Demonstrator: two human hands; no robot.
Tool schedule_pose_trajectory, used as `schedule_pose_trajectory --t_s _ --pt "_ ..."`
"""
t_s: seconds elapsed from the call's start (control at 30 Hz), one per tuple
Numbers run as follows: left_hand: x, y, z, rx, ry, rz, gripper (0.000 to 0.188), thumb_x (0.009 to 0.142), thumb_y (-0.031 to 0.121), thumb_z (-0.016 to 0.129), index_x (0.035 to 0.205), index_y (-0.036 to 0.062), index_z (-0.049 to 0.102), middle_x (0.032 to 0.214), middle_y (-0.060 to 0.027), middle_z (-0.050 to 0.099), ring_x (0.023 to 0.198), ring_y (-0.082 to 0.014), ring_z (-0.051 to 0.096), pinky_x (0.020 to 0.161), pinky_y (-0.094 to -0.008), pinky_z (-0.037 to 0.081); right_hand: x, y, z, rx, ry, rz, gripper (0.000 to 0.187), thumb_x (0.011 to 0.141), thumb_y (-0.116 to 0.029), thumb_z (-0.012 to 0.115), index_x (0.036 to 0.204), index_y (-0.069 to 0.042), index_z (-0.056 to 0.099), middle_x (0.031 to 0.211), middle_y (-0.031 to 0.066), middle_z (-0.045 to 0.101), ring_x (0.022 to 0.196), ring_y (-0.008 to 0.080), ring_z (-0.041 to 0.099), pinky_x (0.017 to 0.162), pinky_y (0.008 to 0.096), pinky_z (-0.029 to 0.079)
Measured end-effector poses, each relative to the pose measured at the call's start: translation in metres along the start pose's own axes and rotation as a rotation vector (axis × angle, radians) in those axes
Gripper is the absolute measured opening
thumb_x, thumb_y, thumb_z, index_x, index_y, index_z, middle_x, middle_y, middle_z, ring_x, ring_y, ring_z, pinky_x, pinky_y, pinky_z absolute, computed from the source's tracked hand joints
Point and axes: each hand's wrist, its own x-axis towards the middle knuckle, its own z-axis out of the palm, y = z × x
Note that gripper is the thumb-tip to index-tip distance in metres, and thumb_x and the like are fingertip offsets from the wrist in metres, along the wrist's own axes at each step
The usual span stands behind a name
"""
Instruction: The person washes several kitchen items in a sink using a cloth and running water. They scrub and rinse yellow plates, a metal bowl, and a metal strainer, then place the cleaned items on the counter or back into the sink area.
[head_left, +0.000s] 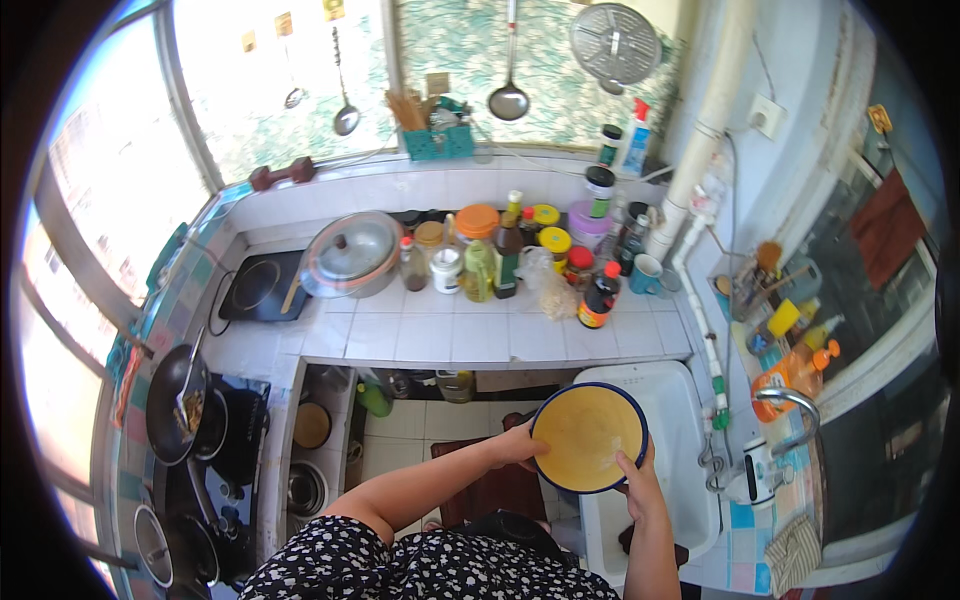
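Both my hands hold a wide yellow bowl (588,430) with a dark blue rim, its inside facing up toward me. A few pale specks or smears show on the inner surface. My left hand (518,444) grips the left rim, thumb on the inside and the other fingers mostly hidden beneath. On the lower right rim my right hand (638,474) is closed, its thumb over the edge. The bowl is above the left part of the white sink (692,430) and hides some of its edge. A dark object (655,548) lies in the sink near my right forearm.
A curved metal faucet (800,405) and an orange pump bottle (798,370) stand right of the sink. Bottles and jars, including a dark sauce bottle (598,298), line the tiled counter (420,335). A wok (175,400) sits on the left stove. A striped cloth (793,555) hangs lower right.
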Motion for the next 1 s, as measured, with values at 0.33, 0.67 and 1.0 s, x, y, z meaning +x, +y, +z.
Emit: schedule_pose_trajectory --t_s 0.33,0.67,1.0 --pt "-0.180 -0.057 -0.115 -0.233 0.658 0.224 0.078 0.074 0.023 0.067 0.133 0.0028 0.020 0.120 -0.0116 0.043 0.112 -0.0184 0.043 0.093 -0.0316 0.037 0.025 0.052 0.211 0.115 -0.514 0.044 0.044 0.088 -0.005 0.047 0.130 -0.009 0.036 0.124 0.0104 0.048 0.112 0.0255 0.049 0.089 0.0384 0.044" --pt "-0.312 -0.114 -0.112 -0.566 1.122 0.311 0.084 0.072 0.031 0.066 0.136 0.0124 0.016 0.122 -0.0086 0.040 0.107 -0.0187 0.044 0.082 -0.0351 0.042 0.011 0.090 0.349 -0.117 -0.983 0.214 0.044 0.087 -0.006 0.048 0.129 -0.008 0.038 0.123 0.0108 0.049 0.111 0.0266 0.051 0.086 0.0406 0.047" --pt "-0.275 -0.159 -0.038 -0.791 1.454 0.191 0.068 0.077 0.016 0.057 0.136 0.0119 0.023 0.114 -0.0080 0.047 0.095 -0.0161 0.048 0.071 -0.0292 0.044 0.025 0.115 0.333 -0.344 -1.212 0.453 0.046 0.085 -0.008 0.048 0.130 -0.004 0.037 0.123 0.0131 0.049 0.111 0.0280 0.051 0.089 0.0414 0.045"
